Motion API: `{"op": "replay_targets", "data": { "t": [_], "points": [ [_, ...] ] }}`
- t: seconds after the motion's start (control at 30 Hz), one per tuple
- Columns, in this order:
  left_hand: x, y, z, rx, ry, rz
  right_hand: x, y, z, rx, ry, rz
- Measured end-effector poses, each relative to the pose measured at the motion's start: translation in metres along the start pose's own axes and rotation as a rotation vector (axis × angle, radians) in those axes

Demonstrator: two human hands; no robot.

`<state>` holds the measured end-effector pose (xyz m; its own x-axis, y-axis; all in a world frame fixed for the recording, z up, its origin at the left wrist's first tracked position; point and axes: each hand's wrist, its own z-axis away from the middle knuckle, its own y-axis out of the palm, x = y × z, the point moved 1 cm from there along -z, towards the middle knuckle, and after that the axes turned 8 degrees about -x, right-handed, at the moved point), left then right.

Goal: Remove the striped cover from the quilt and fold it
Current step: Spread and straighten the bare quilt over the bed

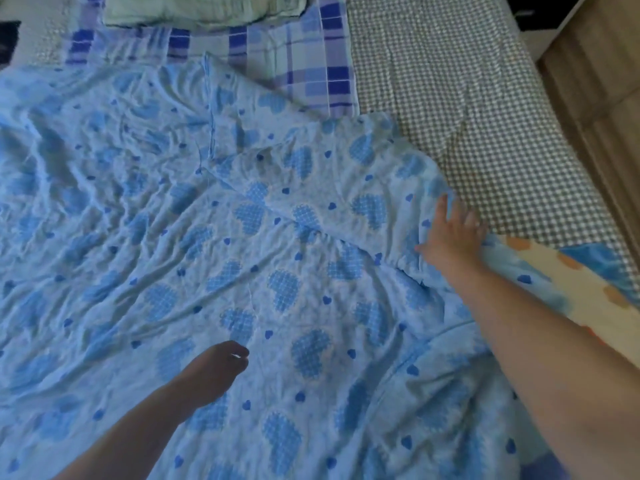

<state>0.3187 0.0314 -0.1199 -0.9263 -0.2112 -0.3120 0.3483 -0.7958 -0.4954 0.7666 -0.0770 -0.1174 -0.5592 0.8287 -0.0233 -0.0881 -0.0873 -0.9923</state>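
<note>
Light-blue cotton cover w/ checked heart print (242, 237) lies spread & wrinkled over most of the bed, right edge folded back. Right hand (450, 233) rests on that folded edge, fingers spread apart, flat on fabric. Left hand (221, 365) on cover nr centre, thumb & fingertips pinched together; can't tell if cloth is in the grip. Cream quilt w/ orange dots (568, 282) shows beside right forearm. Grey-white checked bedsheet (485, 116) to the right; blue plaid pillow (294, 57) beyond.

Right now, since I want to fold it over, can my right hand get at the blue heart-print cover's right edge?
Probably yes: the right hand already lies on the cover at that edge, beside the checked sheet, with nothing in the way.
</note>
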Motion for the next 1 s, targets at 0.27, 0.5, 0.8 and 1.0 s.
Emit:
{"op": "replay_targets", "data": {
  "t": [0.27,0.5,0.8,1.0],
  "points": [
    [0.000,0.044,0.089,0.107,0.235,0.006,0.022,-0.065,0.110,0.523,0.379,-0.882],
    [0.010,0.239,0.128,0.113,0.190,-0.173,0.078,-0.196,0.093,0.501,0.480,-1.757],
    [0.062,0.151,0.186,-0.009,-0.067,0.804,-0.016,-0.228,0.180,-0.113,0.129,-0.968],
    [0.199,-0.005,0.239,-0.149,0.346,-0.155,0.010,-0.281,0.296,-0.113,0.146,-1.128]
  ]
}}
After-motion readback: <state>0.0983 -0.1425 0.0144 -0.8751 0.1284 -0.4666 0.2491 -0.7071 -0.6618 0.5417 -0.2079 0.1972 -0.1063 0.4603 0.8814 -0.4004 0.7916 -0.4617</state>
